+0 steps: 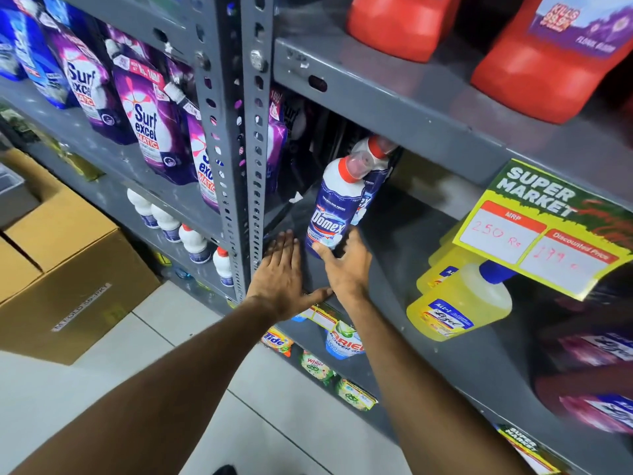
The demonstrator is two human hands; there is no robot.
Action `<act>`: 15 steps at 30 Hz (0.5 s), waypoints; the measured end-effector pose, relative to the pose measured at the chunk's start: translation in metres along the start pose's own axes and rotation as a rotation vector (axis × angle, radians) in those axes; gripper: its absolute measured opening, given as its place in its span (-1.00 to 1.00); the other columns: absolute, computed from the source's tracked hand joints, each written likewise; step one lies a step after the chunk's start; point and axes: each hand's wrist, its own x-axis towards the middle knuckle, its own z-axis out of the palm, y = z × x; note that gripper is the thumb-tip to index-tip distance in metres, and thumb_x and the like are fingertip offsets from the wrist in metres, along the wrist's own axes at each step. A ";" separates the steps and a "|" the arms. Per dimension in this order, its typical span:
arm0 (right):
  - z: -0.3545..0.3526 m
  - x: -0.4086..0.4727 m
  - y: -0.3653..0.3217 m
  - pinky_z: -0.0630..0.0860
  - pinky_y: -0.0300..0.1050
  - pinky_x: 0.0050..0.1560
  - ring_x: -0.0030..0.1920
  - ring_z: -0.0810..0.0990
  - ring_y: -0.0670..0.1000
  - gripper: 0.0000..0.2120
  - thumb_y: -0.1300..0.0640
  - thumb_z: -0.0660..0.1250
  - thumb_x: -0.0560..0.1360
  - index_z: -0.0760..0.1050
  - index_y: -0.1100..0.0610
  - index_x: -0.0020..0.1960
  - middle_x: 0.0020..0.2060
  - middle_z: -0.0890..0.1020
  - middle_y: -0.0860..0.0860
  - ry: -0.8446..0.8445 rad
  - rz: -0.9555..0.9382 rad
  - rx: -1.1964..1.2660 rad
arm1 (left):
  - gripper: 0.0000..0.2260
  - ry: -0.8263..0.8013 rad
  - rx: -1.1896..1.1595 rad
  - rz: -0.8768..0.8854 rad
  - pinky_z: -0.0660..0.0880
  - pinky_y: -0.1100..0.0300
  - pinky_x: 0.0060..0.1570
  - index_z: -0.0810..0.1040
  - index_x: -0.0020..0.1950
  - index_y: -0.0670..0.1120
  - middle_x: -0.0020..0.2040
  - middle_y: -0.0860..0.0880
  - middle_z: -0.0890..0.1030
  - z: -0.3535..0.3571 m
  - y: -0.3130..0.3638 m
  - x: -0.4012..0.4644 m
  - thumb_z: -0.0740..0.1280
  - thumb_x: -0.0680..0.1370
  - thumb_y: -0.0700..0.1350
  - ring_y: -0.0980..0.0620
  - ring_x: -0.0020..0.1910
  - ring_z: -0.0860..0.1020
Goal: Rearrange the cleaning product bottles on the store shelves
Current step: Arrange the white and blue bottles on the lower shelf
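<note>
Taking the perforated grey steel upright [239, 138] as the landmark: far to its left, brown cardboard boxes [68, 269] sit on the tiled floor. Just left of it, purple Surf Excel refill pouches [144, 128] lean in a row on a grey shelf, and one level below them stand small white bottles with red caps [191, 240].

Immediately right of the upright's foot, the left hand [282, 269] lies flat and released on the grey metal shelf board [411, 241], fingers spread, thumb along the front edge, holding nothing. Just right of it, the right hand [344, 265] grasps the base of a blue-and-white Domex bottle with a red cap [332, 207], thumb across the label's lower edge. That bottle stands tilted on the board, close to the upright, with a second matching Domex bottle [375, 173] directly behind it and touching.

Further right of the upright, yellow translucent Lizol bottles with blue caps [459, 303] lie near the shelf's front, partly under a yellow supermarket price card [544, 228]. Above, on the next shelf, are large red plastic jugs [548, 63].
</note>
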 end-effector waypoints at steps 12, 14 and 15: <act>0.000 -0.003 0.005 0.68 0.05 0.28 0.23 0.73 -0.01 -0.39 0.08 0.64 0.47 0.48 0.11 0.43 0.30 0.71 0.03 0.019 0.016 -0.006 | 0.18 -0.023 0.015 0.004 -0.14 -0.13 0.69 -0.32 0.65 -0.26 0.68 -0.29 -0.31 0.000 0.000 0.000 -0.20 0.44 0.67 -0.22 0.68 -0.29; -0.001 -0.004 0.003 0.69 -0.05 0.24 0.19 0.73 -0.09 -0.38 0.09 0.65 0.45 0.47 0.09 0.42 0.25 0.72 -0.02 0.009 0.020 0.011 | 0.19 -0.040 0.014 0.006 -0.14 -0.13 0.68 -0.33 0.65 -0.27 0.67 -0.30 -0.32 -0.003 -0.001 0.002 -0.19 0.43 0.67 -0.23 0.68 -0.29; -0.002 -0.004 0.002 0.69 -0.14 0.21 0.15 0.73 -0.16 -0.37 0.09 0.66 0.43 0.47 0.07 0.41 0.21 0.72 -0.07 0.006 0.018 0.023 | 0.19 -0.048 0.021 0.009 -0.15 -0.13 0.68 -0.33 0.65 -0.27 0.67 -0.30 -0.32 -0.004 0.000 0.001 -0.18 0.44 0.67 -0.23 0.68 -0.29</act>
